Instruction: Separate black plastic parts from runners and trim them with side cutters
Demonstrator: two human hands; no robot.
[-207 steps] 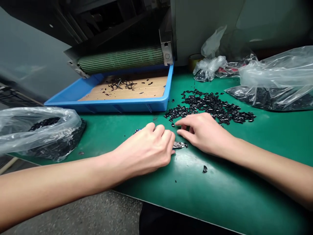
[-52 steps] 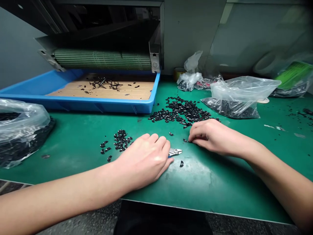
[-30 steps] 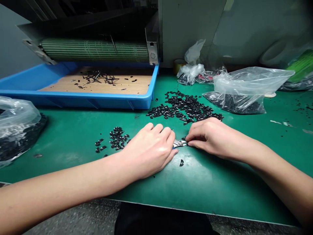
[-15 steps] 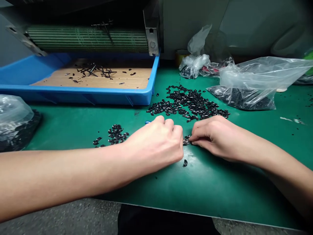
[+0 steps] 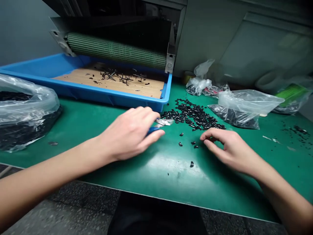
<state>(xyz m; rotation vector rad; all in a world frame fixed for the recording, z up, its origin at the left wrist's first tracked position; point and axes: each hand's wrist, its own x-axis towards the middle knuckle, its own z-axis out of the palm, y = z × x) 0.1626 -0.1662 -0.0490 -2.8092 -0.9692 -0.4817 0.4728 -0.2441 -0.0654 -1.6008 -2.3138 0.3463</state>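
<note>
My left hand [image 5: 129,132] is shut around a pair of blue-handled side cutters, with the blue grip [image 5: 153,130] showing under my fingers and the steel jaws [image 5: 163,122] pointing at a heap of glossy black plastic pieces [image 5: 192,116]. My right hand [image 5: 230,150] hovers open over the green mat [image 5: 171,166], fingers spread and nothing in them. Just beyond its fingertips lie several loose black pieces [image 5: 193,143], and another [image 5: 192,164] sits nearer me.
A blue tray [image 5: 97,93] holding a wooden board with black pieces stands beyond my left hand, under a green ribbed roller [image 5: 116,50]. Clear plastic bags of black pieces lie at left [image 5: 24,111] and right [image 5: 241,111]. Scattered black bits lie at far right.
My left hand has pulled back left, lifting the cutters. My right hand has opened from its pinch and moved back, leaving loose pieces on the mat. The small heap left of my hand no longer shows.
</note>
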